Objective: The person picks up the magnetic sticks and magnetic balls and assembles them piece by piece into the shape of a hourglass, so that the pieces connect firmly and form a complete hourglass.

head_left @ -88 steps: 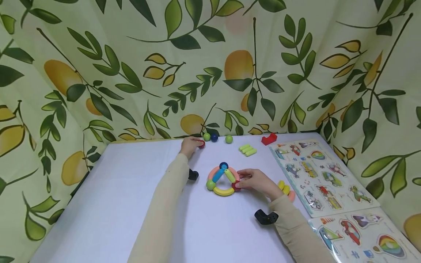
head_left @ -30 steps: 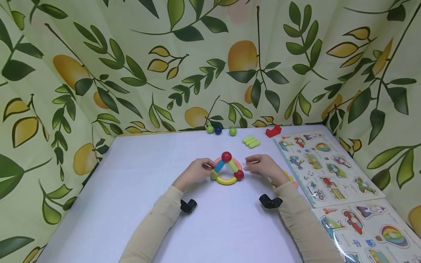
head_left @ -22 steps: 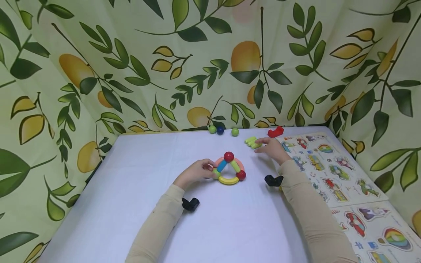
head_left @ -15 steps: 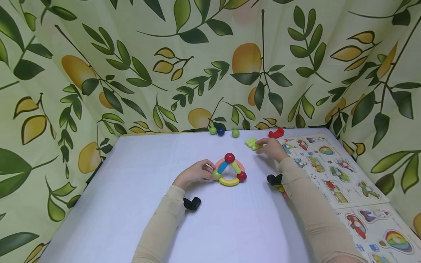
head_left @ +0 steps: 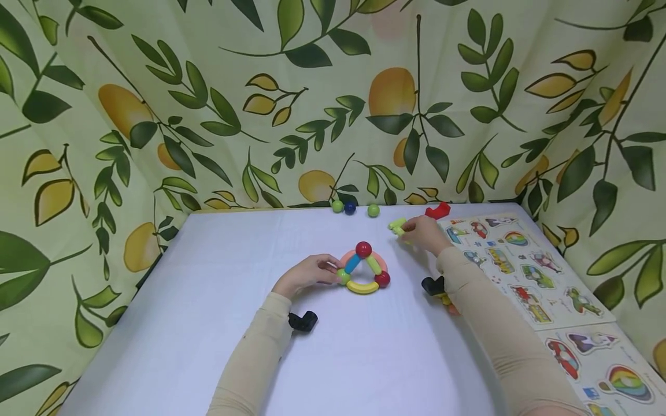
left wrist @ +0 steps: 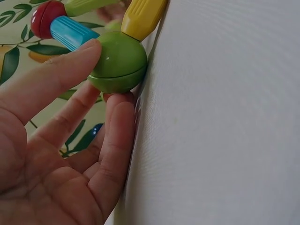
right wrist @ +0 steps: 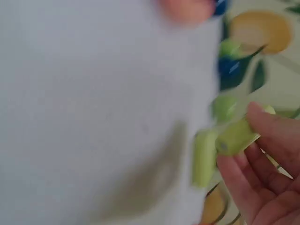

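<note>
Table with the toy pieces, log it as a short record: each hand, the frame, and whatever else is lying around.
Left hand: holds the green corner ball of the toy frame
Right hand: pinches a light-green stick, with another light-green stick nearby
Frame top: red ball
Frame front: yellow curved piece
Back edge: two green balls, a blue ball and a red block
Right side: picture boards
Partly hidden by right forearm: yellow and pink pieces
</note>
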{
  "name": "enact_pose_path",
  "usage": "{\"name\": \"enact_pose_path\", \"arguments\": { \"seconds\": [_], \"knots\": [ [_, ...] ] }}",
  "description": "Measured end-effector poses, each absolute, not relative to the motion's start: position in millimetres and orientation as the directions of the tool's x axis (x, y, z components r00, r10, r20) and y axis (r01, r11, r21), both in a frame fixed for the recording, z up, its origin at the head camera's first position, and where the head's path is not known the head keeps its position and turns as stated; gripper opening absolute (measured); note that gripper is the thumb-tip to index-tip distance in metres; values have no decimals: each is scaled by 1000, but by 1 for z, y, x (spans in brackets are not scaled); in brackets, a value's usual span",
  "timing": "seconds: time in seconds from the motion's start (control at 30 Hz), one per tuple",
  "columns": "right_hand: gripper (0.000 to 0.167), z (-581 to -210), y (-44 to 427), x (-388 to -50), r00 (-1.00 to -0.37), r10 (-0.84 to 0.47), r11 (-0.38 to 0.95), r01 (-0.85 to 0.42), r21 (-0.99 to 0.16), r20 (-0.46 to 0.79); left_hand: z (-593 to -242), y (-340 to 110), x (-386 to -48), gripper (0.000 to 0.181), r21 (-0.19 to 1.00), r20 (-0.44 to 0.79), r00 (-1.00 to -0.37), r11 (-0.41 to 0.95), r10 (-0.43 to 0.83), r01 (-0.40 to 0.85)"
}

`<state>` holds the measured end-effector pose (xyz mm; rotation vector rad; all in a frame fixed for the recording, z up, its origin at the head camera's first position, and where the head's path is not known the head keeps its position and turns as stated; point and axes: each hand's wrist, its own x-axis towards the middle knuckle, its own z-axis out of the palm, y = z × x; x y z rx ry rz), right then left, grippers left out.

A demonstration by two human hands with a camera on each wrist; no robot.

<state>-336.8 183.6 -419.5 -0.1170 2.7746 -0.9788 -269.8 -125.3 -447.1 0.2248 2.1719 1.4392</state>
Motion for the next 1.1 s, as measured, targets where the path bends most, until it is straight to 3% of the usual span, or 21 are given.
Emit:
{"name": "enact_pose_path", "arguments": {
  "seconds": [0.13, 0.3, 0.67, 0.87, 1.1],
  "knots": [
    [45, -396, 157, -318, -976, -153, 558, 43, -829, -154, -446, -125, -270, 34, 894, -344, -850, 416, 400, -166],
    [45, -381, 127, -303, -971, -209, 414, 23, -910, -120, -445, -125, -271, 34, 895, -348, -851, 408, 393, -178],
    [39, -378, 108, -290, -965, -257, 419, -67, -905, -48, -447, -125, -271, 34, 897, -351, -847, 403, 399, -182],
    [46, -381, 118, -297, -954, -293, 407, -67, -911, -61, -448, -125, -272, 34, 897, -351, -849, 401, 395, -184],
    [45, -404, 170, -333, -985, -94, 463, 83, -883, -142, -450, -125, -270, 35, 891, -356, -854, 412, 379, -189]
  ]
}}
